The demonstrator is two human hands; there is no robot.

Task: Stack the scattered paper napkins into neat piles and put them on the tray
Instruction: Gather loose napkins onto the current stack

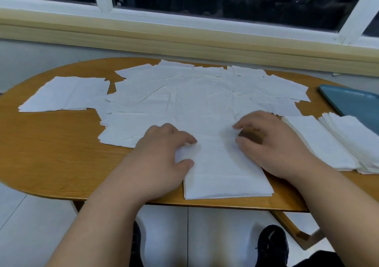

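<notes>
Right now the near pile (225, 174) of napkins sits at the front edge of the brown surface (51, 143), between the two hands. Its long side points away from the person. The left hand (164, 150) is on the pile's left edge and pinches the paper between thumb and fingers. The right hand (274, 143) is on the right side with bent fingers, their tips touching the paper. It is blurry, so I cannot tell if it grips a napkin. The loose napkins (184, 94) lie spread out just past the fingertips, so both hands can reach them. Two finished piles (320, 143) lie just right of the right hand. The blue tray (352, 100) is behind them, far to the right, so the right hand is nearer to it. I think many napkins still need stacking.
</notes>
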